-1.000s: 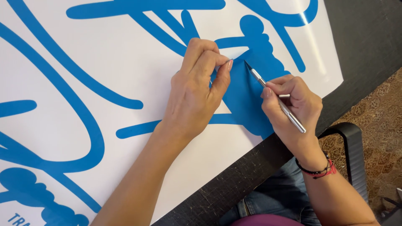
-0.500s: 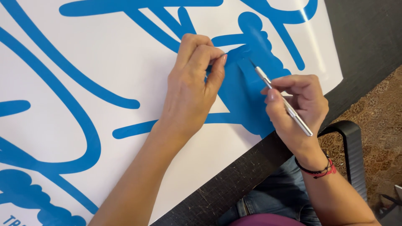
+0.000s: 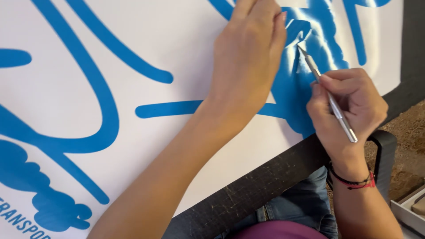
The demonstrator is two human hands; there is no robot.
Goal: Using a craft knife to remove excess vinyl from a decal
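Note:
A large white sheet with blue cut vinyl lettering lies on a dark table. My left hand rests flat on the sheet, fingers together and pressing near the top of a wide blue shape. My right hand holds a slim silver craft knife like a pen. Its blade tip touches the glossy blue vinyl just right of my left fingertips. A dark and red bracelet circles my right wrist.
The table's scratched black edge runs diagonally below the sheet. A black chair armrest stands at right over brown patterned floor. A pale tray corner shows at bottom right. My jeans show under the table.
The view has moved closer and shifted. My left hand slid slightly up the sheet, and the knife tip moved toward the upper part of the blue shape.

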